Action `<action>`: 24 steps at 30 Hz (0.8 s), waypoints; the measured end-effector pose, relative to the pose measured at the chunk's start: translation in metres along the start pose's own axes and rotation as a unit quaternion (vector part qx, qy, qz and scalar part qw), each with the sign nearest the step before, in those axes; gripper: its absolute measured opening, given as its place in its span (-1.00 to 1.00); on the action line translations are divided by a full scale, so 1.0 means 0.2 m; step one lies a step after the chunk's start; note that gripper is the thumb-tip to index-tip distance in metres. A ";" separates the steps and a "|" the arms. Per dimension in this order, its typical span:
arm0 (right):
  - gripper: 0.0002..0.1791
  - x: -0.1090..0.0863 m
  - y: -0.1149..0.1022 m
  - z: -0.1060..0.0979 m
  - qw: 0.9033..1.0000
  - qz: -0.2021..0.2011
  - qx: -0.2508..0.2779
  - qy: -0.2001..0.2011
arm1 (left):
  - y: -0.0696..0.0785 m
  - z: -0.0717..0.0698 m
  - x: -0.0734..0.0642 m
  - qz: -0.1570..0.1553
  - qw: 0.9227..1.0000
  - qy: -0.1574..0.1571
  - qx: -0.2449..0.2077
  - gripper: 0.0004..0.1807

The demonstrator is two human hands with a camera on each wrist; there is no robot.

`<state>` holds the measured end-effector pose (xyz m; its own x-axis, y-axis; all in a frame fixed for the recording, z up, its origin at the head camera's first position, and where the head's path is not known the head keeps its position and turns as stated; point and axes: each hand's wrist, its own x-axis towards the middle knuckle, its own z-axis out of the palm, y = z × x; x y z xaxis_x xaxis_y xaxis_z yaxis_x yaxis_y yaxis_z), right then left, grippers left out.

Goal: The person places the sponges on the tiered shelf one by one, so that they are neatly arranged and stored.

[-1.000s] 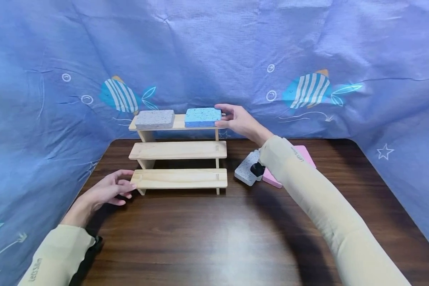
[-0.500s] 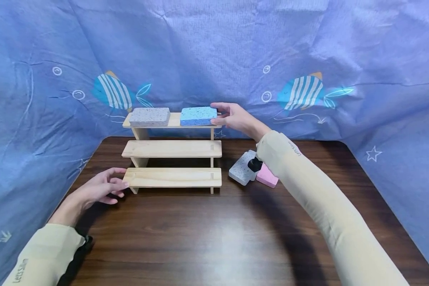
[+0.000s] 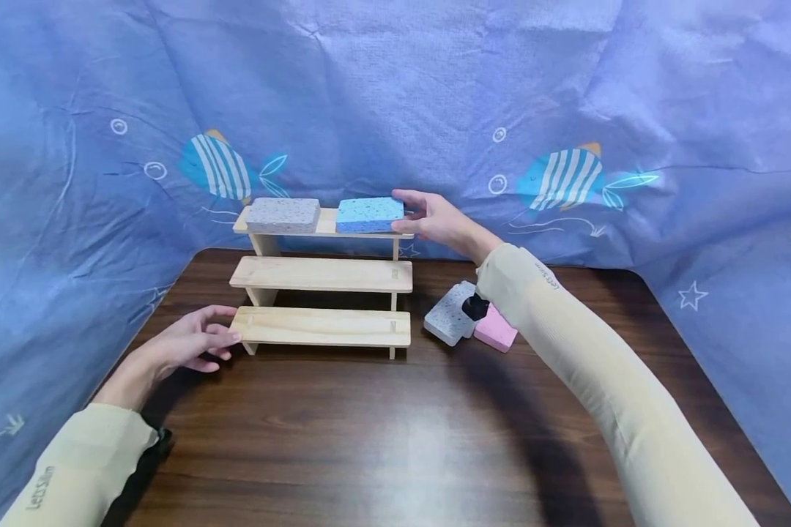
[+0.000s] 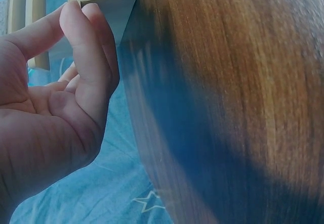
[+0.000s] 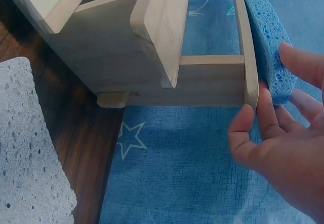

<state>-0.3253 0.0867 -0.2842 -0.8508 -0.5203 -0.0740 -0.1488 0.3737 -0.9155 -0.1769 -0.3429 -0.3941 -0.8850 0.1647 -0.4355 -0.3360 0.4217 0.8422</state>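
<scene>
A three-tier wooden shelf stand (image 3: 321,274) stands on the table. My left hand (image 3: 181,342) holds the left end of its lowest shelf with thumb and fingertips, also seen on the shelf's end in the left wrist view. On the top shelf, my right hand (image 3: 444,223) grips the right end of a blue sponge (image 3: 369,214). In the right wrist view, some fingers lie under the blue sponge (image 5: 271,42), whose near end is slightly off the wood. One curled finger is at the shelf's end. A grey sponge (image 3: 283,215) lies on the top shelf's left.
Right of the stand, grey speckled sponges (image 3: 450,315) and a pink sponge (image 3: 496,329) lie on the dark wooden table (image 3: 343,432), partly hidden by the right sleeve (image 3: 567,344). A blue fish-print cloth (image 3: 395,95) hangs behind and at both sides.
The head view has shifted slightly. Both hands keep their places on the stand and the blue sponge, with no clear movement.
</scene>
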 end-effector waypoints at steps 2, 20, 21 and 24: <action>-0.18 0.00 0.00 0.01 1.000 -0.005 -0.003 0.005 | 0.01 0.00 0.00 0.004 1.000 -0.002 0.001 -0.12; -0.15 0.01 -0.04 0.02 0.999 -0.022 -0.037 0.022 | 0.01 0.00 -0.01 0.008 1.000 0.003 0.005 -0.14; -0.15 0.01 -0.04 0.02 0.999 -0.021 -0.036 0.023 | 0.01 0.00 -0.01 0.008 1.000 0.003 0.005 -0.14; -0.16 0.00 -0.04 0.02 0.999 -0.017 -0.025 0.022 | 0.02 0.00 -0.01 0.003 1.000 0.003 0.007 -0.15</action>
<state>-0.3229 0.0808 -0.2785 -0.8654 -0.5006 -0.0243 -0.2033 0.3949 -0.8959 -0.1760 -0.3414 -0.3901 -0.8891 0.1619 -0.4281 -0.3258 0.4332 0.8404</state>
